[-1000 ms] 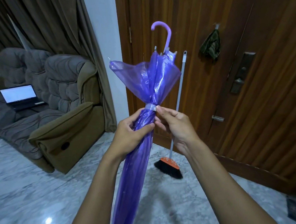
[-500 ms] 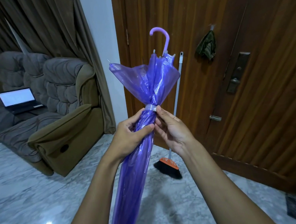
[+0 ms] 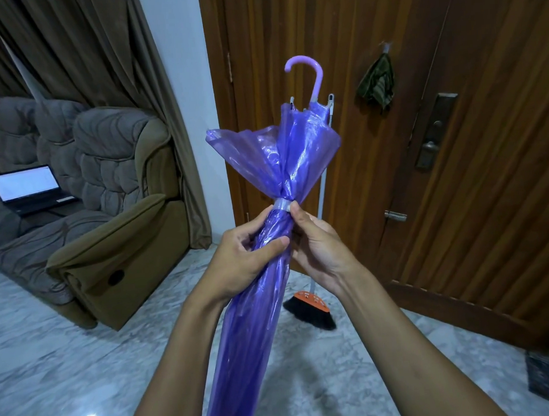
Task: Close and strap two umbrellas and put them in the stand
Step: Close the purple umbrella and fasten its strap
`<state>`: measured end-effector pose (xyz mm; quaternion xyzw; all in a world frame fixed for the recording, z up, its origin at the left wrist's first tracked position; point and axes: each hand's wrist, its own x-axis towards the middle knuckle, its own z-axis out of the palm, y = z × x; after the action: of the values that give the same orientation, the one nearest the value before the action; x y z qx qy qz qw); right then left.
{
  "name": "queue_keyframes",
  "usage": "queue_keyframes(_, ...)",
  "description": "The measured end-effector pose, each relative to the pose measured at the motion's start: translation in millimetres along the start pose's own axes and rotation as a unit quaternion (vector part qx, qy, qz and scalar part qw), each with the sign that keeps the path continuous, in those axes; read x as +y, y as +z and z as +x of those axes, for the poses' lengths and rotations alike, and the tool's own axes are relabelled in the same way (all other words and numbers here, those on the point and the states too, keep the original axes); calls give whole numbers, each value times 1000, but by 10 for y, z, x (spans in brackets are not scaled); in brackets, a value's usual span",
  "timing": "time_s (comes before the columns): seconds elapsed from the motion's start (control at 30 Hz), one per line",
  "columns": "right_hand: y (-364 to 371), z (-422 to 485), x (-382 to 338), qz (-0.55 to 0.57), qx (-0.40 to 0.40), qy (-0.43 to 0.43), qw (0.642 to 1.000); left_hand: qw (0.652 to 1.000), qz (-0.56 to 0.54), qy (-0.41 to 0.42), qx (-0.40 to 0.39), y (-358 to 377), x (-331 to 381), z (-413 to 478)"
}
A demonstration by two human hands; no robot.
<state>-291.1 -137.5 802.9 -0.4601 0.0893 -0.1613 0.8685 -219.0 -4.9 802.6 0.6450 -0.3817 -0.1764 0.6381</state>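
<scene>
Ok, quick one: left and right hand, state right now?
Left hand: grips the purple umbrella just below its strap.
Right hand: holds the purple umbrella at the strap, thumb tip against it.

A translucent purple umbrella (image 3: 261, 321) is held upright in mid-air, slightly tilted, with its hooked lilac handle (image 3: 318, 76) uppermost. It is cinched by a pale strap (image 3: 282, 204), seemingly fastened. Above the strap the plastic flares loosely; below, it is rolled slim. The tip is cut off from view.
</scene>
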Motion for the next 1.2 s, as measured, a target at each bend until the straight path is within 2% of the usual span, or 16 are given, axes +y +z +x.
queue_keyframes(0.27, -88, 33, 52, -33, 23, -73, 997, 1000, 10, 5, -23, 69, 2, 15)
queue_keyframes(0.43, -168, -11, -49, -103, 40, -56, 992, 1000, -16, -2, 3, 178, -44, 39)
queue_keyframes(0.53, -281, -42, -177, -150, 73, -70, 983, 999, 17, 8, 27, 332, -75, 75)
queue_keyframes(0.63, -462, -74, -280, -184, 100, -96, 973, 999, 48, 7, -14, 520, -139, 137)
queue_keyframes(0.73, -711, -148, -422, -204, 136, -130, 961, 997, 18, -9, -72, 735, -141, 262)
queue_keyframes(0.83, -993, -255, -594, -221, 147, -140, 954, 999, -18, -15, -28, 955, -45, 491)
queue_keyframes(0.9, -1183, -342, -721, -228, 162, -149, 949, 1000, -1, -1, 17, 1144, 36, 698)
queue_keyframes(0.97, -1346, -436, -855, -232, 165, -158, 946, 999, 1, 21, 29, 1380, 147, 908)
queue_keyframes(1.2, -2070, -845, -1589, -239, 187, -208, 930, 991, -12, 111, -69, 2710, 550, 1540)
